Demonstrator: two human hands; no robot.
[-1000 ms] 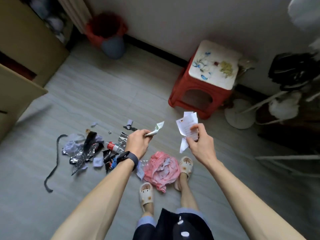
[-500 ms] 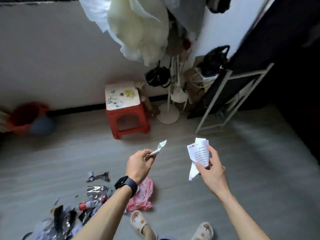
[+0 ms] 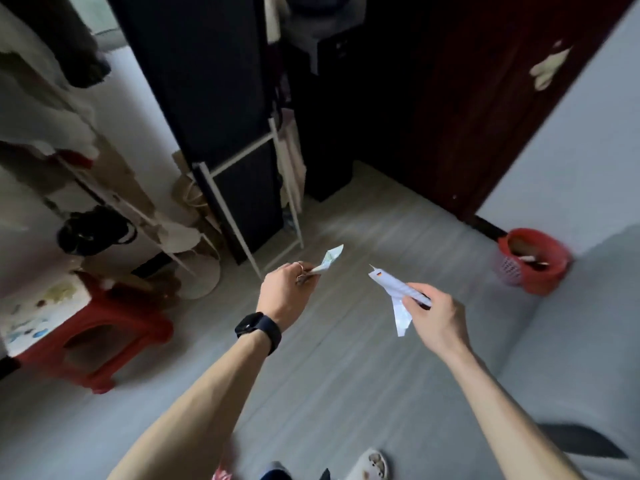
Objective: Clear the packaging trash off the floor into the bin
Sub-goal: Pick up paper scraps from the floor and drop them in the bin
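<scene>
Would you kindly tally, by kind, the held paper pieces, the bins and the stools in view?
Paper pieces: 2, a folded scrap in the left hand and a white leaflet in the right hand.
Bin: 1
Stool: 1
Total: 4

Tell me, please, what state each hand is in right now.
Left hand: closed, pinching a small folded paper scrap.
Right hand: closed, holding a white printed leaflet.
</scene>
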